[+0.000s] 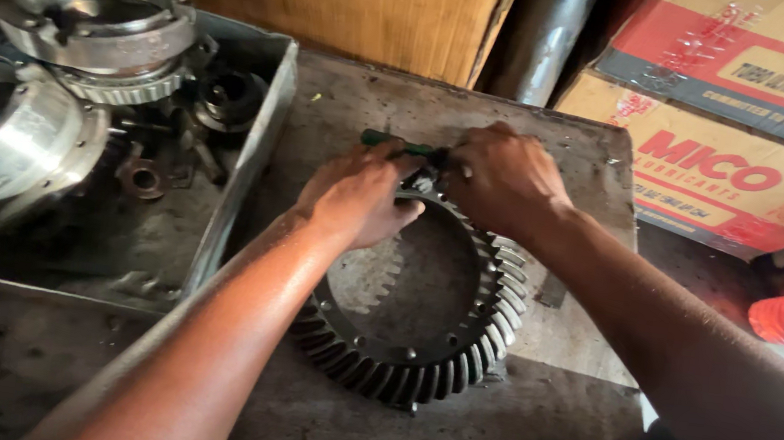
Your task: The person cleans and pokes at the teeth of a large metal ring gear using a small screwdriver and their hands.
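Big toothed steel ring gear (417, 339) lay flat mid-bench for stability, left hand (355, 195) clamped on a green-handled tool (397, 143) at its 12 o'clock, right hand (504, 176) curled over the rim, steadying it.

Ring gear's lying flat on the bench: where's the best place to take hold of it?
Probably the near rim of the ring gear, from the front: it lies flat, toothed face up, so fingers can hook through the open centre. Both hands occupy the far edge.
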